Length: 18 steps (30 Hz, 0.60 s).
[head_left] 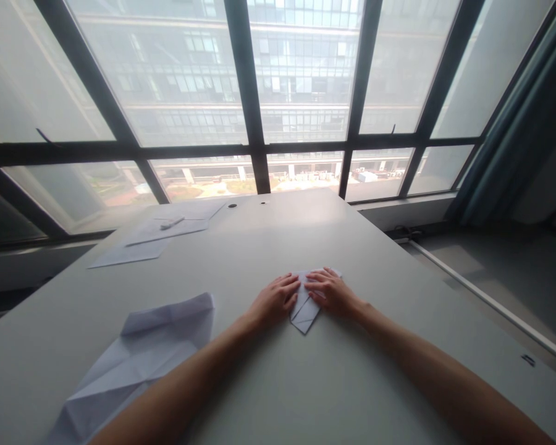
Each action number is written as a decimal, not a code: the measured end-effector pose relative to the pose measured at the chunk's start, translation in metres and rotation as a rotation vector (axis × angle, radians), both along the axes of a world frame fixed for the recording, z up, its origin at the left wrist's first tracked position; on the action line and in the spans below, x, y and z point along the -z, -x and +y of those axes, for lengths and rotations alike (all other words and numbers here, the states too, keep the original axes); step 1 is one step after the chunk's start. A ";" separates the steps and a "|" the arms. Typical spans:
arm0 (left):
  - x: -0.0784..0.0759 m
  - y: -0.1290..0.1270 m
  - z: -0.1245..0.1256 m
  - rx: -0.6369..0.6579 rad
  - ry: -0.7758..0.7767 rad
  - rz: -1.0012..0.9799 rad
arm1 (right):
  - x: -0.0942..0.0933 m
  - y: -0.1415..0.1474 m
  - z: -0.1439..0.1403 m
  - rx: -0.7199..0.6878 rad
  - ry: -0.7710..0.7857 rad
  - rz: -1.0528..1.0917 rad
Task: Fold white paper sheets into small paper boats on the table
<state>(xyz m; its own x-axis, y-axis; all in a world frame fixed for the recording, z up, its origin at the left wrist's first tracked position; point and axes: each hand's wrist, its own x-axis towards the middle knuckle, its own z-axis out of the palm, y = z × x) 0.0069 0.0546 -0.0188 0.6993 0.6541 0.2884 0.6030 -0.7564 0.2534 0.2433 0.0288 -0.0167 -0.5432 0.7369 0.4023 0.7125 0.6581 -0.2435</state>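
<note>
A folded sheet of white paper (304, 318) lies on the table in front of me, its pointed end toward me and crease lines across it. My left hand (277, 298) rests flat on its left side, fingers stretched out. On the right part of the paper lies my right hand (332, 292), its fingers spread over the folds. Neither hand grips the paper; both press on it from above. Parts of the folded shape are hidden beneath the fingers.
A large creased paper (167, 346) lies to the left, partly behind my left forearm. Flat sheets (143, 244) with a small white object (171, 223) on them are at the table's far left. A small dark item (528, 360) sits near the right edge. Windows (306, 80) rise beyond the white table (278, 238).
</note>
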 end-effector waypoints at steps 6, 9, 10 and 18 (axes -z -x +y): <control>-0.001 0.001 -0.001 -0.074 -0.068 0.020 | -0.002 0.003 0.000 -0.017 -0.021 0.016; -0.004 0.000 -0.002 -0.084 -0.093 0.032 | 0.001 0.002 0.003 0.003 0.013 -0.007; -0.005 0.000 -0.003 -0.090 -0.098 0.038 | 0.002 0.001 0.004 0.011 0.026 -0.016; -0.010 -0.001 -0.007 -0.126 -0.094 0.072 | 0.005 -0.001 0.005 0.041 0.099 -0.041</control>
<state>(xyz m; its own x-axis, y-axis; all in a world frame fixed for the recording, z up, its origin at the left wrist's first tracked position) 0.0081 0.0479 -0.0091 0.6348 0.7101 0.3046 0.7082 -0.6924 0.1382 0.2443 0.0342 -0.0221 -0.5263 0.7939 0.3044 0.7492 0.6023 -0.2755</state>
